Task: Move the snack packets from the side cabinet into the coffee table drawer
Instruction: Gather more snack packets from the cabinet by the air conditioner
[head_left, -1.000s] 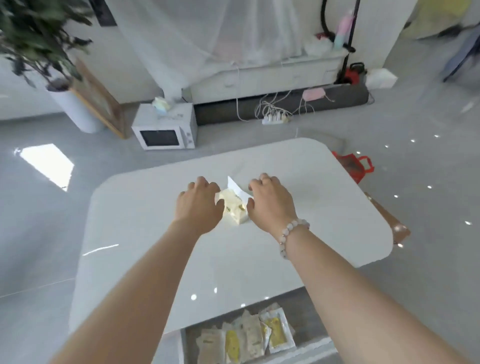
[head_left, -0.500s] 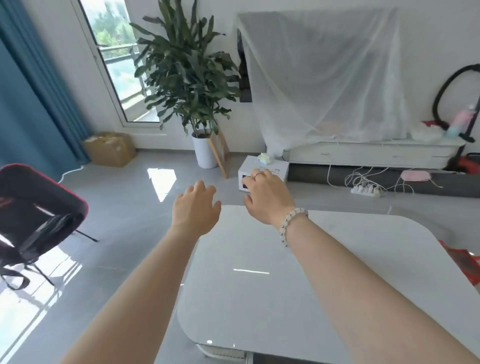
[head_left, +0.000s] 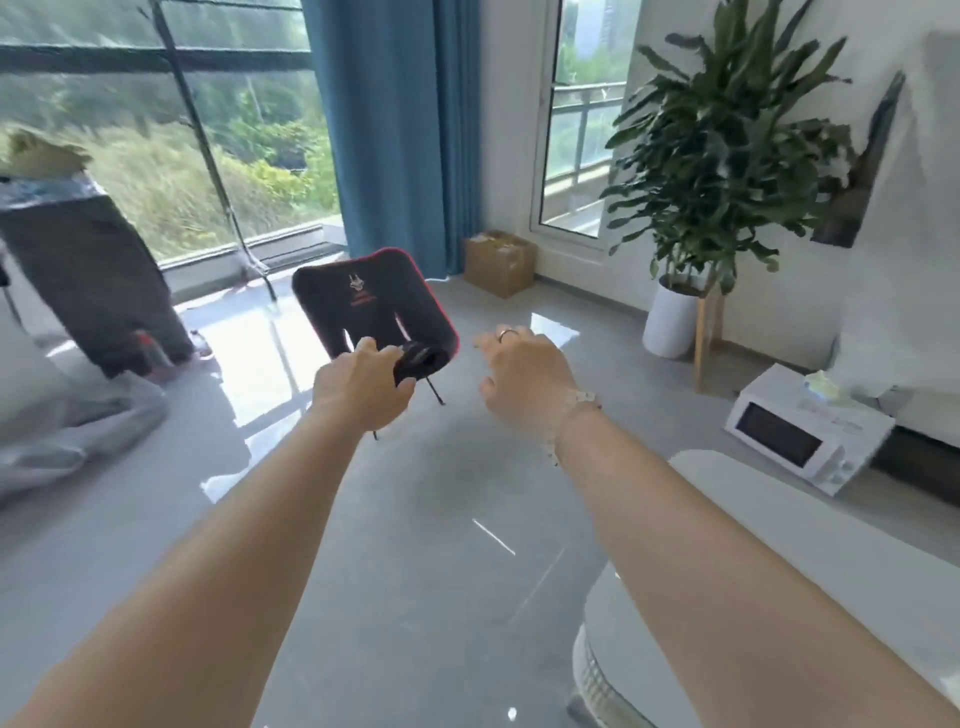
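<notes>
we are holding both bare arms out over the grey floor (head_left: 415, 519), with the white desk (head_left: 810, 509) corner just beside our right forearm. our left hand (head_left: 363, 387) is hanging loosely curled and our right hand (head_left: 524, 374) is spreading relaxed fingers; both are holding nothing. the snack packets are out of view. farther off, a black chair (head_left: 374, 306), a microwave (head_left: 800, 431) on the floor, a potted plant (head_left: 717, 171) and a blue curtain (head_left: 395, 130) are standing.

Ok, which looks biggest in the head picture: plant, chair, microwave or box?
1. Plant.
2. Chair and microwave look about alike, so I won't rank them.
3. Box, though it stands farther away than the microwave.
</notes>
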